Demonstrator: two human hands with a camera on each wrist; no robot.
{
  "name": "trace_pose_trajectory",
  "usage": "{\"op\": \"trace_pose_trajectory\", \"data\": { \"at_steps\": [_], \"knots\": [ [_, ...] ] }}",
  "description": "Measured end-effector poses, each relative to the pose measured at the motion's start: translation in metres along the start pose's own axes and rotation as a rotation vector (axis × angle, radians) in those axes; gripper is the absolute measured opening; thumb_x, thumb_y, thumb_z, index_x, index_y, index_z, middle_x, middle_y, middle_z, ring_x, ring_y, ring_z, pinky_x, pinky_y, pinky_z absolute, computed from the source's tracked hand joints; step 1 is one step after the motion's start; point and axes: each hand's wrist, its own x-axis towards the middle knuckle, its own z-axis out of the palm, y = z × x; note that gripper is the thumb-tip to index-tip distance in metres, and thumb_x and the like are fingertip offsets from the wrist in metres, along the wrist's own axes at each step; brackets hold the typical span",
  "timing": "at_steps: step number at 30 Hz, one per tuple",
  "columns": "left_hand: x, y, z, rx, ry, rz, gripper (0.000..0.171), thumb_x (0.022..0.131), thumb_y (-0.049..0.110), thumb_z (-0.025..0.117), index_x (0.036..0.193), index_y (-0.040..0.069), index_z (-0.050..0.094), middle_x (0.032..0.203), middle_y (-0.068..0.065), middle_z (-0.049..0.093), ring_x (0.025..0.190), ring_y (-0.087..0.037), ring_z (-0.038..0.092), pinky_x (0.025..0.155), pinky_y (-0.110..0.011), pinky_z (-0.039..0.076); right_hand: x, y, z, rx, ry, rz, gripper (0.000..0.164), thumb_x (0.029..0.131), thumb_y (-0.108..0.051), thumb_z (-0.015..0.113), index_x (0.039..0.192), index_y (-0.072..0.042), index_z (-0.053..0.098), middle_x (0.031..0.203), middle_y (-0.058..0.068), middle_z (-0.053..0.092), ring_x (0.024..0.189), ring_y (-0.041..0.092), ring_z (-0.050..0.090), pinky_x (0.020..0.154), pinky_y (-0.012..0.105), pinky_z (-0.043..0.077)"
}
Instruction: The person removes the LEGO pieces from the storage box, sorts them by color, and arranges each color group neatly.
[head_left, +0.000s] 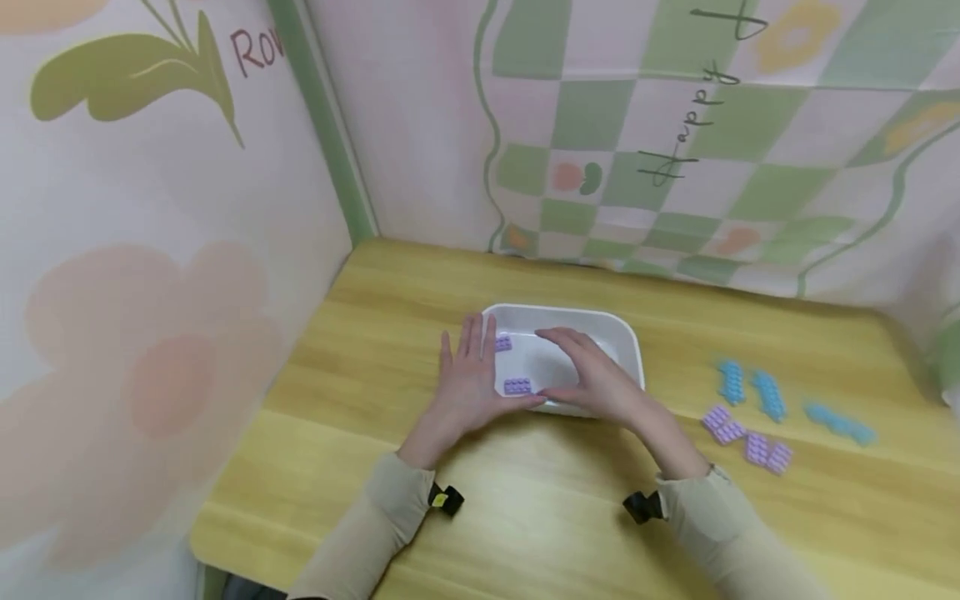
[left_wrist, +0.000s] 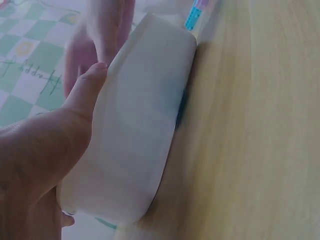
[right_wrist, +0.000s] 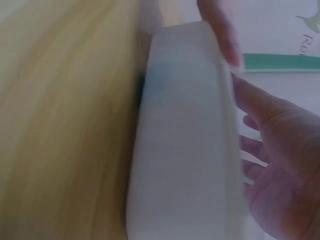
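A white plastic basin (head_left: 633, 350) stands on the table. Inside it, along the left side, lie two purple studded blocks, one (head_left: 517, 386) near the front wall and another (head_left: 503, 342) partly behind fingers. My left hand (head_left: 468, 383) lies over the basin's left edge, fingers straight, its thumb along the front rim. My right hand (head_left: 596, 379) reaches over the right part of the basin with loosely bent fingers, and nothing shows between them. Both thumbs come close together at the front rim. In the left wrist view, the basin's wall (left_wrist: 135, 115) stands beside the left thumb.
On the table (head_left: 337, 400), right of the basin, lie blue studded pieces (head_left: 769, 396) and purple studded blocks (head_left: 723, 424). Printed curtains (head_left: 600, 125) hang behind and at the left. A dark blue patch (left_wrist: 181, 107) shows at the basin's base; I cannot tell what it is.
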Motion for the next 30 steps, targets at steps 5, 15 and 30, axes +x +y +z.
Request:
{"op": "trace_pose_trajectory", "data": {
  "at_steps": [5,15,30],
  "knots": [
    [0.004,0.007,0.004,0.034,-0.014,0.019,0.149,0.079,0.099,0.062,0.177,0.007,-0.002,0.186,-0.023,0.004,0.175,-0.038,0.006,0.139,-0.071,0.010,0.006,0.037,0.029,0.056,0.004,-0.072,0.078,0.084,-0.028,0.096,0.152,-0.012,0.062,0.142,0.018,0.069,0.130,0.036,0.064,0.114,0.055,0.056],
    [0.001,-0.002,0.004,-0.036,-0.021,-0.007,0.149,0.080,0.091,0.073,0.177,0.010,-0.006,0.186,-0.023,-0.001,0.175,-0.034,-0.002,0.140,-0.070,0.001,0.032,0.001,0.030,0.144,-0.201,-0.003,0.054,0.085,-0.002,0.091,0.134,0.006,0.071,0.113,0.016,0.077,0.105,0.029,0.071,0.099,0.053,0.062],
    [0.000,-0.003,0.004,-0.079,-0.029,0.015,0.148,0.080,0.088,0.075,0.177,0.010,-0.004,0.185,-0.025,-0.001,0.174,-0.040,0.003,0.139,-0.071,0.001,0.040,0.015,0.044,0.203,-0.276,0.038,0.040,0.099,-0.008,0.078,0.137,0.003,0.071,0.102,0.007,0.074,0.088,0.014,0.062,0.079,0.027,0.056]
  ]
}}
